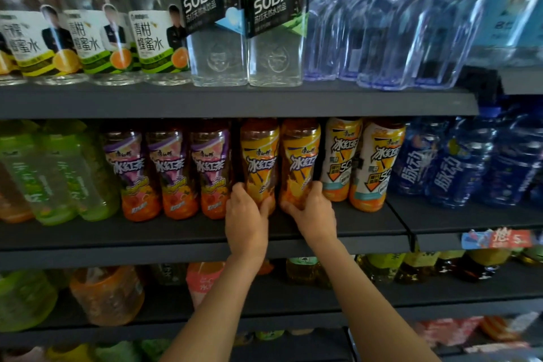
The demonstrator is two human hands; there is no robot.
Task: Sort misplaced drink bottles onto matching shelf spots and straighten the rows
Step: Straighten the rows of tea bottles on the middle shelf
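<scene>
Two yellow-labelled iced tea bottles stand side by side on the middle shelf (176, 232). My left hand (246, 220) grips the base of the left yellow bottle (260, 156). My right hand (313, 214) grips the base of the right yellow bottle (299, 156). To their left stand three purple-labelled iced tea bottles (170, 170). On their right are two white-and-orange iced tea bottles (361, 161). Both yellow bottles stand upright at the shelf's front.
Green bottles (53, 173) fill the middle shelf's left end, blue bottles (458, 161) its right. The top shelf carries honey-water bottles (97, 38), two SODA bottles (244, 23) and clear water bottles (396, 17). Lower shelves hold more drinks (108, 294).
</scene>
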